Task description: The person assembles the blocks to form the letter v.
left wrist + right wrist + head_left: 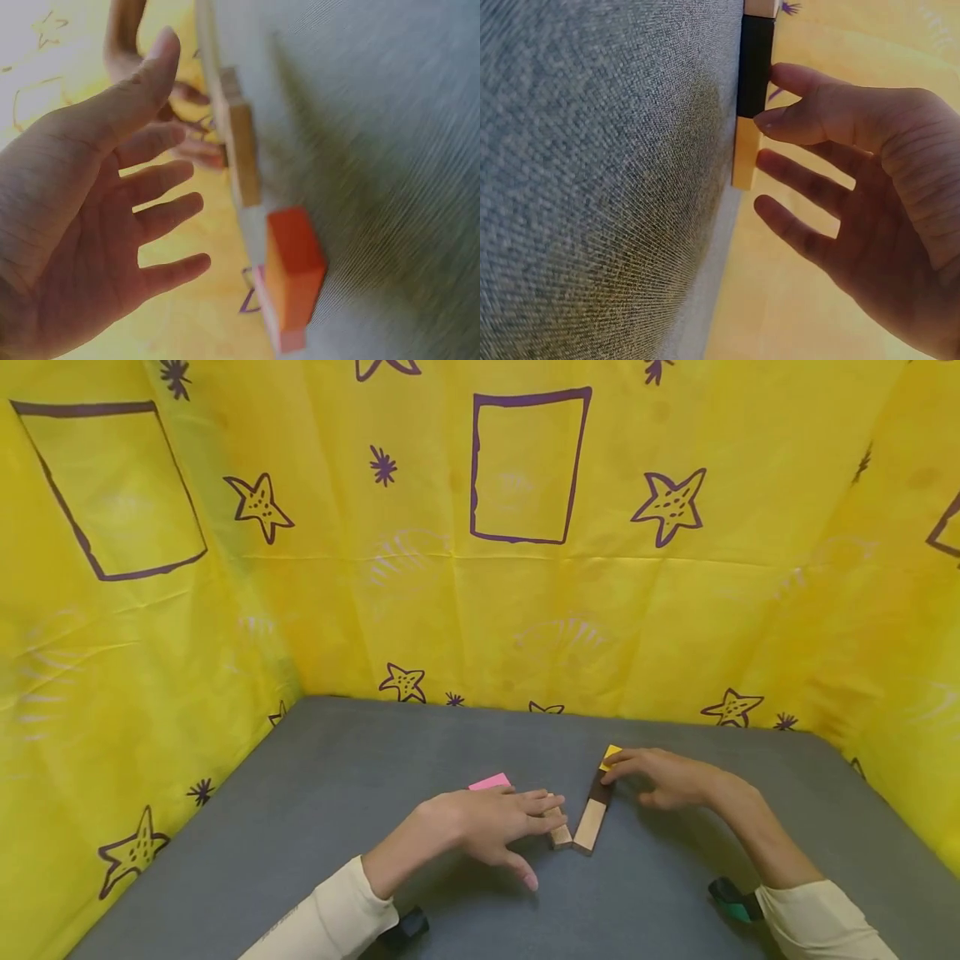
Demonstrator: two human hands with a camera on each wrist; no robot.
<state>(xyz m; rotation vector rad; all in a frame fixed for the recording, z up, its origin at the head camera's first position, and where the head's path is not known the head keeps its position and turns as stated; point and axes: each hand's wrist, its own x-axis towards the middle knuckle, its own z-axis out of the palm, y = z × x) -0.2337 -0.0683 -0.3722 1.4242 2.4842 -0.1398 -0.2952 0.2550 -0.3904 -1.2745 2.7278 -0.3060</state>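
Note:
Small rectangular blocks lie end to end on the dark grey table. In the head view a slanted row on the right has a yellow block (612, 750), a dark brown block (600, 791) and a pale wooden block (590, 824). Another wooden block (560, 837) meets its near end at an angle. My left hand (487, 822) hovers over that second line, fingers spread, partly covering a pink block (489, 782). An orange block (295, 251) shows beneath it in the left wrist view. My right hand (667, 777) touches the dark and yellow blocks with loosely extended fingertips.
Yellow cloth (525, 610) with purple starfish and frame drawings hangs behind and beside the table (300, 827). Dark wrist devices (735, 900) sit near both cream sleeves (817, 918).

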